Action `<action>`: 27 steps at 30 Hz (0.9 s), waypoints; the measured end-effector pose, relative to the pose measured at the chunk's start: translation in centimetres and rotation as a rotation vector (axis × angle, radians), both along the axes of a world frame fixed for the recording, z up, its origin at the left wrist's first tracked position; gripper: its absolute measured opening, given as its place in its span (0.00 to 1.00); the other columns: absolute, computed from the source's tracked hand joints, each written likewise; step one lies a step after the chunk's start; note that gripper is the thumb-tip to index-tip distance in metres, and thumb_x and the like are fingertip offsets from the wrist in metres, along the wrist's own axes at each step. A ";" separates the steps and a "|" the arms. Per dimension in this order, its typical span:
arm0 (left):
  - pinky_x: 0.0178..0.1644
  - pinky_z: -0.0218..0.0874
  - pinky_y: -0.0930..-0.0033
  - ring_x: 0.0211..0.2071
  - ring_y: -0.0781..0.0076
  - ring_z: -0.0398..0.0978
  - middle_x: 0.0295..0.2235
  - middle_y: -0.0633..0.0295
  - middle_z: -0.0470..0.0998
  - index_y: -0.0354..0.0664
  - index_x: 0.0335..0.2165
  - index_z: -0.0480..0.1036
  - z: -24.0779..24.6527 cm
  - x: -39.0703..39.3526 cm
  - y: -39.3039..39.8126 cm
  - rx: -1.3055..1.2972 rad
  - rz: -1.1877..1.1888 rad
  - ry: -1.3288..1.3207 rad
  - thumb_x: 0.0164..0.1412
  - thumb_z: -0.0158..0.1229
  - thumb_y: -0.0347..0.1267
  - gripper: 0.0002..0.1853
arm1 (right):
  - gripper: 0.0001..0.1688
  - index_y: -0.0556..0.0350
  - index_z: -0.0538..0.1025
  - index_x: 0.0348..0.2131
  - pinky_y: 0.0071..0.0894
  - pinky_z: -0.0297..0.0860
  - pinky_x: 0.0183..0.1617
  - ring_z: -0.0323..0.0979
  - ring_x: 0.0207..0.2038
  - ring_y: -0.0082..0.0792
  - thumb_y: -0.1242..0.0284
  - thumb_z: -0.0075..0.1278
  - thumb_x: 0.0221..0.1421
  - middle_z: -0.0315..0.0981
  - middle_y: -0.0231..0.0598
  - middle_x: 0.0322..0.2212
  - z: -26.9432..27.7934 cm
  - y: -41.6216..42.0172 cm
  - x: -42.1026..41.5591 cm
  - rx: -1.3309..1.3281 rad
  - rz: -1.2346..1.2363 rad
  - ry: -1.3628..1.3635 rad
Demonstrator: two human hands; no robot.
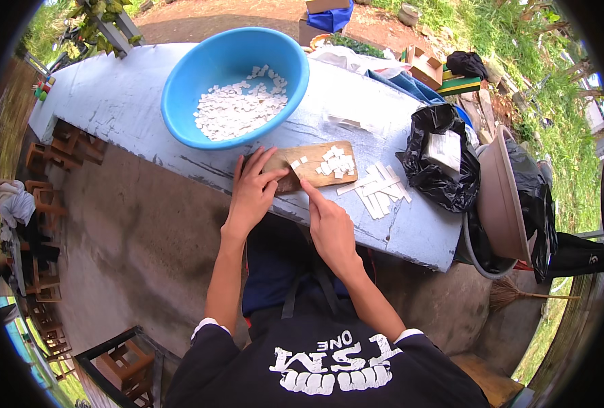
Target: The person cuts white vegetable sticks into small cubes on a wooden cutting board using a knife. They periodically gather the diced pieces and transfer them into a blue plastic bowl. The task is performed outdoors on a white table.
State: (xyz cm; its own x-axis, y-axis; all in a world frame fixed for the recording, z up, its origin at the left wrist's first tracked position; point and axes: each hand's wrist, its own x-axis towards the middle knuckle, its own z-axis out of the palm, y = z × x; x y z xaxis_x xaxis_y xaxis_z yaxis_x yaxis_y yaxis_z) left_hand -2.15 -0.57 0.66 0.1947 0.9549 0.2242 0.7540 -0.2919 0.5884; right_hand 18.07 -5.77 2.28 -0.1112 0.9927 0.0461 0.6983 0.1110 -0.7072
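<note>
My left hand (253,184) lies over the left end of a wooden cutting board (312,154), fingers spread and pointing forward. Whether anything is pinched under its fingertips is hidden. My right hand (330,219) is at the board's near edge, index finger stretched forward and the other fingers curled around what looks like a knife (292,176); its handle is hidden. Small white cut squares (336,163) lie heaped on the board's right half, with a couple of loose pieces (298,161) near the blade. Several white strips (378,189) lie crossed on the table, right of the board.
A blue plastic basin (179,104) holding many white squares (240,109) stands beyond the board on the worn white table (128,97). To the right are a black plastic bag (418,168) with a white bundle (443,150) and a tilted beige basin (500,199). Wooden stools (52,204) stand left.
</note>
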 end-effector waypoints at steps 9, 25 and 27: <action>0.79 0.39 0.43 0.73 0.57 0.59 0.69 0.61 0.70 0.47 0.46 0.86 -0.9 -0.7 0.0 0.068 -0.026 0.009 0.64 0.58 0.26 0.15 | 0.29 0.31 0.71 0.68 0.62 0.73 0.35 0.80 0.30 0.62 0.71 0.48 0.73 0.78 0.55 0.27 0.1 -0.3 0.0 -0.017 0.023 -0.016; 0.72 0.56 0.45 0.67 0.54 0.70 0.61 0.58 0.79 0.45 0.42 0.84 -3.2 0.2 -0.4 0.304 0.060 -0.035 0.61 0.60 0.25 0.12 | 0.26 0.33 0.72 0.67 0.60 0.75 0.36 0.80 0.31 0.62 0.70 0.47 0.74 0.79 0.56 0.28 -0.8 1.9 -1.7 0.029 0.016 0.001; 0.72 0.56 0.45 0.67 0.54 0.71 0.61 0.58 0.80 0.44 0.42 0.84 -3.3 0.4 -0.6 0.320 0.079 -0.034 0.61 0.59 0.24 0.12 | 0.26 0.34 0.73 0.67 0.60 0.74 0.36 0.80 0.31 0.62 0.70 0.47 0.74 0.79 0.57 0.29 -0.7 1.2 -1.4 0.043 0.016 0.038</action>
